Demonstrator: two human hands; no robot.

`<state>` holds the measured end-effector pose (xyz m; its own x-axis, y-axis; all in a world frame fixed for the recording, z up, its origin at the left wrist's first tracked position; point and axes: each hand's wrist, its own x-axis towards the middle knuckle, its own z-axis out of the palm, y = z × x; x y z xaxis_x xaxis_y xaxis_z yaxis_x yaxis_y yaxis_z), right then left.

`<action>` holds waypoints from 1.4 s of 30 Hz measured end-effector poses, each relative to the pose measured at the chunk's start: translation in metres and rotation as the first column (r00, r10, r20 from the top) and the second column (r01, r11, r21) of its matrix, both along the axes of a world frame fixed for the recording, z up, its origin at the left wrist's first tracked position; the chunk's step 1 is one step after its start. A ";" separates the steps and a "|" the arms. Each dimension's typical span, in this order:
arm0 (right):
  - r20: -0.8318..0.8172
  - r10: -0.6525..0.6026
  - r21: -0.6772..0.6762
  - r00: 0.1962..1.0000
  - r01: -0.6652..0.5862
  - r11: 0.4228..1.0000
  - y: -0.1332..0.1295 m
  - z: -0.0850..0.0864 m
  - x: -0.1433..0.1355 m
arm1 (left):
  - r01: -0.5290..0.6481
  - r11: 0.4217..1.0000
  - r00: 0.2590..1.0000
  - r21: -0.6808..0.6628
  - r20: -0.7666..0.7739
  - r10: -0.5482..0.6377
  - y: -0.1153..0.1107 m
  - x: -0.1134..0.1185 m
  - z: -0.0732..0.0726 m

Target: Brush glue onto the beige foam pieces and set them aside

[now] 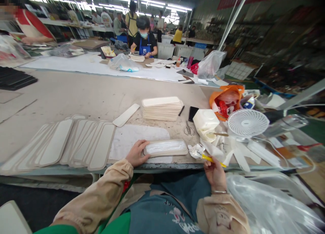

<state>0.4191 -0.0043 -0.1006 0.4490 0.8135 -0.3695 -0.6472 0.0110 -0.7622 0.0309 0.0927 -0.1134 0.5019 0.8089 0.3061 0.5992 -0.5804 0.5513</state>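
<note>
Teal apron cloth (149,210) spreads nearest the camera, below a long worktable (88,91). Overlapping cream panels (56,142) fan across the table's left side; a neat stack (162,108) of more panels stands near its middle, left of a white container (205,120). One panel with a glossy white middle (166,147) lies near the front edge, between the two hands. Its left end meets the left hand's (137,153) spread thumb and fingers; whether they grip it, I cannot tell. The right hand (215,171), beside crumpled foil (196,151), pinches a slim yellow tool (208,157).
</note>
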 end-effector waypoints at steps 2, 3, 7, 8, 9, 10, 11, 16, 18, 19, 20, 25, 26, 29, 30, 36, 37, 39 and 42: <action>0.010 0.002 -0.008 1.000 -0.002 1.000 -0.001 -0.002 0.000 | 0.007 1.000 1.000 0.005 -0.003 -0.007 0.000 0.000 0.000; 0.016 0.003 -0.008 1.000 -0.003 1.000 -0.002 -0.003 0.000 | 0.010 1.000 1.000 0.006 -0.005 -0.010 0.000 0.000 0.001; 0.042 0.004 -0.003 0.999 -0.004 1.000 -0.003 -0.005 0.001 | 0.013 1.000 1.000 0.003 0.000 -0.013 0.001 0.001 0.003; 0.043 0.003 -0.003 0.999 -0.002 1.000 -0.003 -0.005 0.001 | 0.015 1.000 1.000 0.006 0.006 -0.015 0.001 0.001 0.003; 0.041 -0.002 -0.003 0.999 0.002 1.000 -0.003 -0.005 0.001 | 0.017 1.000 1.000 0.012 0.012 -0.017 0.001 0.001 0.004; 0.038 -0.008 -0.004 0.999 0.008 1.000 -0.003 -0.005 0.000 | 0.018 1.000 1.000 0.020 0.018 -0.018 0.001 0.002 0.004; 0.035 -0.015 -0.004 0.999 0.015 1.000 -0.003 -0.005 0.000 | 0.017 0.999 1.000 0.029 0.021 -0.018 0.001 0.002 0.004; 0.047 -0.016 -0.003 0.999 0.016 1.000 -0.004 -0.006 -0.001 | 0.004 0.999 1.000 0.051 0.023 -0.005 0.001 0.002 0.001; 0.043 -0.014 -0.009 0.999 0.014 1.000 -0.004 -0.006 -0.002 | 0.005 0.998 1.000 0.055 0.025 -0.006 0.001 0.002 0.000; 0.038 -0.012 -0.009 0.999 0.012 1.000 -0.004 -0.006 -0.002 | 0.008 0.998 1.000 0.057 0.025 -0.009 0.001 0.002 -0.001; 0.033 -0.010 -0.007 0.999 0.010 1.000 -0.004 -0.006 -0.002 | 0.011 0.998 1.000 0.059 0.023 -0.013 0.001 0.001 -0.001; 0.037 -0.016 0.004 0.999 0.015 1.000 -0.005 -0.007 -0.002 | 0.013 0.997 1.000 0.071 -0.011 -0.013 0.001 0.001 -0.002; 0.046 -0.015 0.005 0.999 0.015 1.000 -0.005 -0.007 -0.002 | 0.015 0.997 1.000 0.073 -0.019 -0.014 0.000 0.001 -0.001; 0.074 -0.006 0.003 0.997 0.006 1.000 -0.005 -0.007 -0.003 | 0.024 0.996 0.999 0.082 -0.040 -0.021 -0.001 0.001 0.001; 0.080 -0.006 -0.001 0.997 0.006 1.000 -0.005 -0.007 -0.003 | 0.025 0.996 0.999 0.085 -0.045 -0.022 -0.001 0.001 0.002; 0.064 -0.008 -0.005 0.998 0.009 1.000 -0.005 -0.005 -0.004 | 0.019 0.995 0.999 0.096 -0.043 -0.015 0.000 0.001 0.000; 0.069 -0.007 -0.004 0.998 0.007 1.000 -0.005 -0.005 -0.004 | 0.016 0.995 0.999 0.097 -0.041 -0.012 0.000 0.001 0.000; 0.078 -0.007 -0.009 0.997 0.007 1.000 -0.005 -0.006 -0.004 | 0.008 0.995 0.999 0.097 -0.038 -0.004 0.001 0.001 -0.001; 0.066 -0.012 -0.022 0.998 0.013 1.000 -0.005 -0.007 -0.004 | -0.007 0.995 0.999 0.095 -0.036 0.010 0.001 0.002 -0.001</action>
